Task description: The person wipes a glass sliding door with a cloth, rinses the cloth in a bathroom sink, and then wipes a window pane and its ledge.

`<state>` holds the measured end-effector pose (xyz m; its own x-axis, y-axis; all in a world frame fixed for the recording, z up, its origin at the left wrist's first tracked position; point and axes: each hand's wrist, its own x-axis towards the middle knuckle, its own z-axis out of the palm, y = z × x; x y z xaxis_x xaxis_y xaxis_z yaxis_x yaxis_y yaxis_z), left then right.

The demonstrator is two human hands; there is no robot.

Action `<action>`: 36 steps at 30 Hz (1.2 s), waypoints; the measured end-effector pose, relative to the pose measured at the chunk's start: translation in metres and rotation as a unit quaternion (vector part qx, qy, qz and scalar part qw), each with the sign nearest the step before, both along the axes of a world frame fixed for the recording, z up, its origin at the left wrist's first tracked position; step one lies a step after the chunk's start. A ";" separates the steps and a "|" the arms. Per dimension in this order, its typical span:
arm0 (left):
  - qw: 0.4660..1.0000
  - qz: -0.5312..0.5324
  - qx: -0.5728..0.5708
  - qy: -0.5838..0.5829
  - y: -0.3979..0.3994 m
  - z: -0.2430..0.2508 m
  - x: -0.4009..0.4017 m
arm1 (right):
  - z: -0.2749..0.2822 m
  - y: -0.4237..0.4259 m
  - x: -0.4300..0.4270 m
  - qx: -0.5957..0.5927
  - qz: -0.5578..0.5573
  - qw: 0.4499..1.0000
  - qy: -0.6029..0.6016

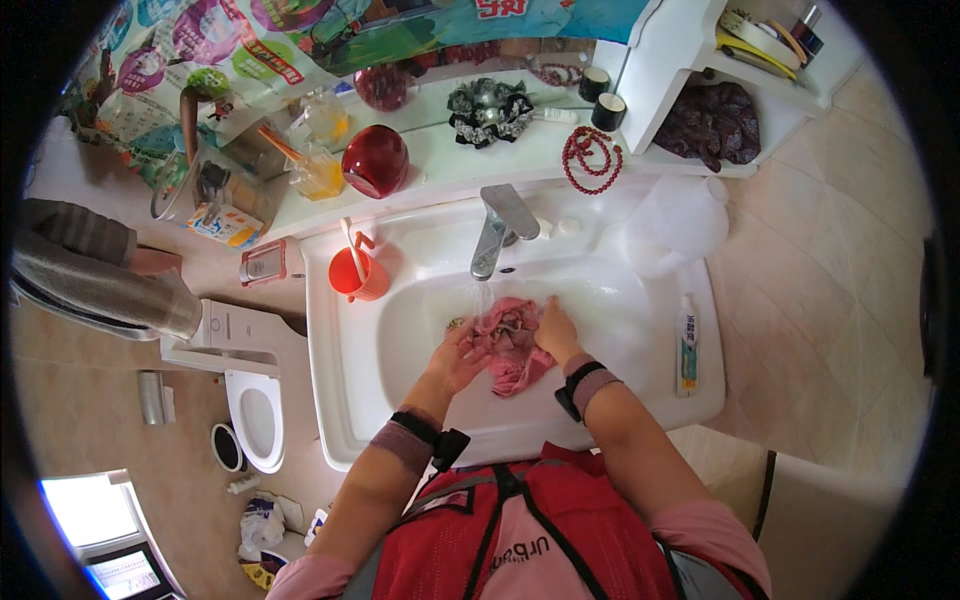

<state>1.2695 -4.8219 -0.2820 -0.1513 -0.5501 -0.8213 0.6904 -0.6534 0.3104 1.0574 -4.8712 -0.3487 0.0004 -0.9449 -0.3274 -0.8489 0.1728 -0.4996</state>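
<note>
A wet pink cloth lies bunched in the white washbasin, with a greyish, patterned patch folded in its middle. Water runs from the metal single-lever faucet and falls by the cloth's upper left part. My left hand is at the cloth's left side, fingers spread and touching its edge. On the opposite side, my right hand has its fingers curled on the cloth's edge; part of its grip is hidden. Both wrists wear dark straps over mauve bands.
An orange cup with a toothbrush stands on the basin's left rim. At the right are a toothpaste tube and a translucent white jug. Red beads and a shiny red ornament sit on the shelf behind. A toilet stands left.
</note>
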 end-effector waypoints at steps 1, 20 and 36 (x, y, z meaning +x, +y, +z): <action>1.000 -0.023 -0.012 -0.012 -0.006 0.003 -0.008 | -0.020 -0.005 0.001 -0.002 -0.009 1.000 0.000; 0.997 0.024 -0.066 0.042 -0.023 0.013 -0.016 | -0.008 -0.035 -0.006 -0.098 -0.138 0.984 -0.048; 0.928 -0.189 -0.292 0.131 0.007 -0.056 0.018 | 0.115 0.027 0.074 0.018 0.253 0.896 -0.365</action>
<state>1.2877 -4.8152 -0.3380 -0.5765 -0.7574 -0.3066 0.5488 -0.6369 0.5415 1.1312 -4.8442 -0.2339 0.6513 -0.7528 -0.0956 -0.2724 -0.1144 -0.9554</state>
